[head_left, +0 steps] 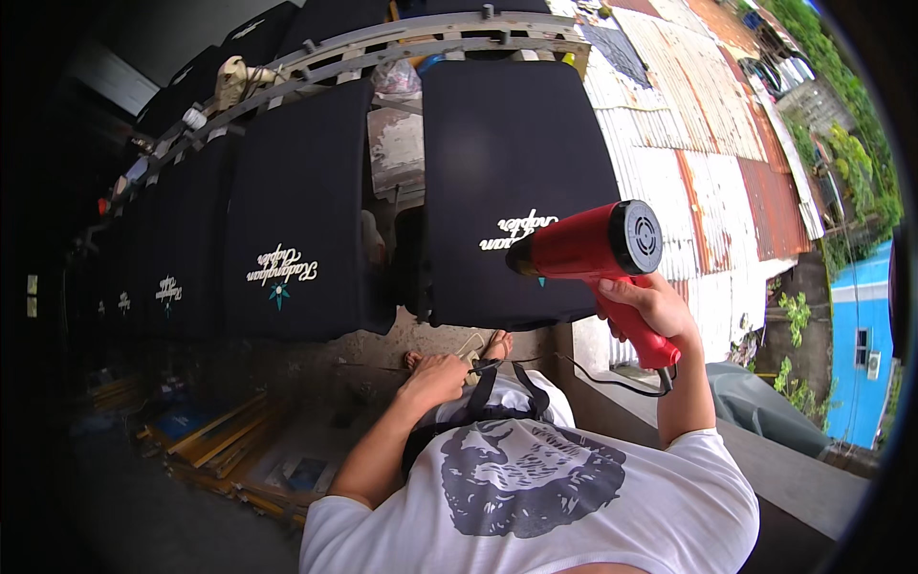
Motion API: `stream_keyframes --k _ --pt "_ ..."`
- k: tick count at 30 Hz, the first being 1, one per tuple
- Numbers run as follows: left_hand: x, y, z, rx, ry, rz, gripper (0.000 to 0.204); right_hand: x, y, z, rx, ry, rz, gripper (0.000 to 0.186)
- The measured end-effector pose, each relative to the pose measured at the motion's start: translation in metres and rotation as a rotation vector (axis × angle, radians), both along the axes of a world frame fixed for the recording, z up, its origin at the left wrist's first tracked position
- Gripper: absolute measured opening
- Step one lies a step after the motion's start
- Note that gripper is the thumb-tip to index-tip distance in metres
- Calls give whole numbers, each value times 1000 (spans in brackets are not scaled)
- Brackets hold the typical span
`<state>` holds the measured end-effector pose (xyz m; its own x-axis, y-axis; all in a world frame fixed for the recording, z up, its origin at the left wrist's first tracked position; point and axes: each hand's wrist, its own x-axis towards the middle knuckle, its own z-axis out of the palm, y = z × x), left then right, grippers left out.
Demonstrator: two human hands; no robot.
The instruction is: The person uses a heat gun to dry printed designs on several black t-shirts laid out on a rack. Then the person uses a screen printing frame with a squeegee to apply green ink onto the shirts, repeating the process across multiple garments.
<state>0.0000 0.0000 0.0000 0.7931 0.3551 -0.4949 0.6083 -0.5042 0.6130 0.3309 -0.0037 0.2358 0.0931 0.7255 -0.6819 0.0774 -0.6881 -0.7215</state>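
My right hand [648,308] is wrapped round the handle of a red heat gun [574,244] with a black rear vent cap and dark nozzle. The nozzle points left, above the white lettering on a black shirt [521,143] spread flat over a board; the gun hides part of that print. From the handle's base a black power cord [612,383] loops back toward my waist. There my left hand [437,379] is closed on the cord, beside black straps [488,387]. Another black shirt [298,210], with white lettering and a teal star, lies flat to the left.
More black printed shirts [182,239] line up toward the dark left side. A slatted rail [440,43] runs behind them. Wooden frames [220,440] are stacked at lower left. On the right, a concrete ledge [612,392] borders the space, with rusty corrugated roofs [708,163] beyond.
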Motion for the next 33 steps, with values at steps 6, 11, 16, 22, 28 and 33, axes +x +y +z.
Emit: stream_keyframes --k 6,11,16,22,28,33 --pt "-132 -27 25 -88 -15 480 23 -146 43 -44 72 363 -14 47" --pt "-269 -75 12 -79 -142 969 24 -290 69 -78 83 541 135 55" --pt "-400 -114 48 -167 -423 1520 23 -424 81 -103 56 737 279 60" --pt "-511 -153 82 -209 -836 2132 14 -583 88 -114 -62 859 419 62" --pt "-592 -172 63 -11 -1105 2464 10 -715 112 -142 -144 923 517 63" --pt "-671 -162 58 161 -1217 2566 12 -825 152 -175 -197 962 594 62"
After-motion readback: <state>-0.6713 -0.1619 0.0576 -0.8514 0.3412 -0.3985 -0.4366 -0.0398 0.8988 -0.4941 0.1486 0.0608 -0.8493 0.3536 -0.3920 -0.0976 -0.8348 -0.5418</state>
